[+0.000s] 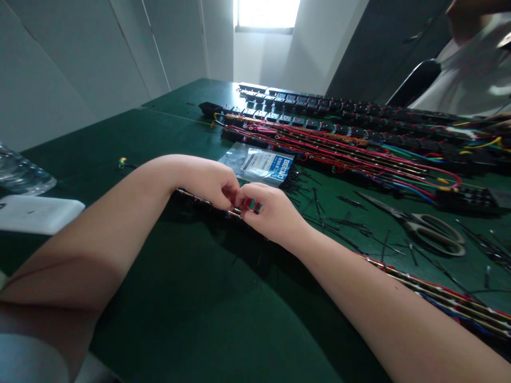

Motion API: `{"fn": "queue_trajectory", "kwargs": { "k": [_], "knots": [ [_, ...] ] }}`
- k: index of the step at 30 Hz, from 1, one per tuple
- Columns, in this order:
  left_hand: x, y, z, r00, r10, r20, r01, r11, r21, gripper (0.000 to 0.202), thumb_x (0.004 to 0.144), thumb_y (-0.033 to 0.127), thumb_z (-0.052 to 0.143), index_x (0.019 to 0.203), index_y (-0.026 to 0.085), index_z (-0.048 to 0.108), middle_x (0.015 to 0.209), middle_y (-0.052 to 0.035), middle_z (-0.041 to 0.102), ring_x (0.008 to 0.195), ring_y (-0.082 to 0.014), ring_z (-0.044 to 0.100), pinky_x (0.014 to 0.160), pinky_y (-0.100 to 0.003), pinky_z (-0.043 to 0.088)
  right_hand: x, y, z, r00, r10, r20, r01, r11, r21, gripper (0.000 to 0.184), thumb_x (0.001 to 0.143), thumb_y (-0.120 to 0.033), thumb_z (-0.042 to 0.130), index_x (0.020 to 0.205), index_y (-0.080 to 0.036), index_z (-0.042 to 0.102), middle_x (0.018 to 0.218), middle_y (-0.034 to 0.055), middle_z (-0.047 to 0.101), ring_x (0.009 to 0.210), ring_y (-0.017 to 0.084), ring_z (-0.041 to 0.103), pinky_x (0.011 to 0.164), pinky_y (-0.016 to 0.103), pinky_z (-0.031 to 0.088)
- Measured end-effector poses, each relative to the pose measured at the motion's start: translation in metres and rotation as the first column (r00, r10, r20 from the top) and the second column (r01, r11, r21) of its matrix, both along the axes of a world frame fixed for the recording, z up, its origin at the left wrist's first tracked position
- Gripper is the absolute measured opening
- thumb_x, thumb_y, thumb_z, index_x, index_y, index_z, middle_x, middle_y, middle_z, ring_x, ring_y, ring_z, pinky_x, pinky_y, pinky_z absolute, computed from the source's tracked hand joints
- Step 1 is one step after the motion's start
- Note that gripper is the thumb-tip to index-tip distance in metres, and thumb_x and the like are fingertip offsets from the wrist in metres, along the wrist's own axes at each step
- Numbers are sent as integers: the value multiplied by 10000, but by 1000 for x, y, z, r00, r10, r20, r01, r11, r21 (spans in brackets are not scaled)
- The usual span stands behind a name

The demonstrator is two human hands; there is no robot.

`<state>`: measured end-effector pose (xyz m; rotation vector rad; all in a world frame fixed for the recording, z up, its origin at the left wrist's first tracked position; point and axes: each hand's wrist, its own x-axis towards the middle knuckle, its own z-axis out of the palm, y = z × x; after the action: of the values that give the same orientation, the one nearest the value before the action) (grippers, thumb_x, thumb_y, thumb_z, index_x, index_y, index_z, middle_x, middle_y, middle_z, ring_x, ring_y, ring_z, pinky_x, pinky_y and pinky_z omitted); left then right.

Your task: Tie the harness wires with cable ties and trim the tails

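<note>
My left hand (211, 183) and my right hand (269, 210) meet at the middle of a long, narrow wired strip (439, 290) on the green table (191, 308). Fingers of both hands are pinched together, their tips almost touching just above the strip. Whatever lies between them is too small and covered to make out. Red, blue and brass-coloured lines run along the strip, which passes under my hands and partly behind my right forearm. Just beyond my hands lies a clear plastic bag (259, 164) with a blue label, beside a pile of black cable ties (295, 178).
Scissors (423, 231) lie to the right among scattered cable ties. Long wired assemblies (319, 141) stretch across the table's far side. At left are a white rectangular object (40, 213) and a clear plastic bottle (22, 170). Another person (467, 74) is at the far right.
</note>
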<state>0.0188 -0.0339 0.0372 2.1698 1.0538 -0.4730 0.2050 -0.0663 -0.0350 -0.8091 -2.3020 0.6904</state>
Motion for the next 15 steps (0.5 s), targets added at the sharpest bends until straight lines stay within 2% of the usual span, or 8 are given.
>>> {"fn": "queue_trajectory", "kwargs": {
  "k": [5, 15],
  "knots": [
    [1, -1, 1, 1000, 10, -3, -10, 1000, -1, 248, 772, 263, 546, 939, 201, 719, 763, 5, 680, 656, -120, 561, 615, -230, 371, 0, 0, -1, 1000, -10, 2, 10, 1000, -3, 173, 713, -50, 545, 790, -182, 626, 805, 1, 644, 725, 124, 544, 689, 245, 381],
    [1, 1, -1, 1000, -13, 12, 13, 1000, -7, 273, 796, 277, 544, 989, 215, 726, 853, 8, 715, 727, -125, 594, 663, -229, 403, 0, 0, -2, 1000, -23, 13, 23, 1000, -8, 183, 701, -33, 509, 751, -186, 596, 782, 5, 625, 746, 137, 534, 685, 260, 356]
  ]
}}
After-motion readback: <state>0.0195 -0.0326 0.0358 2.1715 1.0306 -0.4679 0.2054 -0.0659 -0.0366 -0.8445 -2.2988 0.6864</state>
